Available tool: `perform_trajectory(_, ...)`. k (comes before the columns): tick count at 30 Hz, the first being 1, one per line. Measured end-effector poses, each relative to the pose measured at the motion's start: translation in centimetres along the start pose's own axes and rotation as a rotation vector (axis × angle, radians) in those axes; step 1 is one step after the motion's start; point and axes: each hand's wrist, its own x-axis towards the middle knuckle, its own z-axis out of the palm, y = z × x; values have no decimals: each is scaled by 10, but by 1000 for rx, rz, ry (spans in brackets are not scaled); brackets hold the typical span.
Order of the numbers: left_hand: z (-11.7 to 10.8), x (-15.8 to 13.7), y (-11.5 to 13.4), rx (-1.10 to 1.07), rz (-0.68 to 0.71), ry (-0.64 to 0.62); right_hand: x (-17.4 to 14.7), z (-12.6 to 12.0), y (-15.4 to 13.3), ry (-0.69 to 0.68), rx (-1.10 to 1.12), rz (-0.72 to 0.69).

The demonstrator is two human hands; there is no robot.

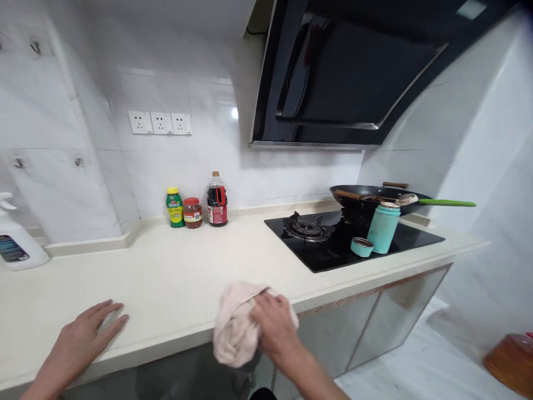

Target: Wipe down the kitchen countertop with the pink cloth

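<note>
A crumpled pale pink cloth (236, 328) is bunched in my right hand (275, 325), whose fingers are wrapped round it at the counter's front edge. Part of the cloth hangs below that edge. My left hand (85, 333) is over the left part of the white countertop (166, 289), fingers apart, with nothing in it. Whether its fingertips touch the surface I cannot tell.
Against the back wall stand a green bottle (175, 208), a red-lidded jar (192, 213) and a dark sauce bottle (217, 203). A spray bottle (19, 241) is far left. The black stove (328, 261) bears a wok (353, 194), a turquoise flask (383, 229) and its cup (361, 248). The range hood (333, 83) overhangs.
</note>
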Motion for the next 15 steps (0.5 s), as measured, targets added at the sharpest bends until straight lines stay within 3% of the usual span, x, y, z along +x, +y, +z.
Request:
perform_trajectory(5, -4, -3, 9, 11, -9, -23, -44, -41, 127, -67, -225, 273)
perform_trajectory(8, -6, -6, 17, 20, -18, -24, -55, -69, 178, -110, -183, 368)
perform_trajectory(11, -9, -9, 23, 23, -28, -5, -47, -82, 187, -168, -10, 338)
perform_trajectory(15, -12, -11, 29, 3, -63, 2, -18, -70, 159, -208, 62, 264)
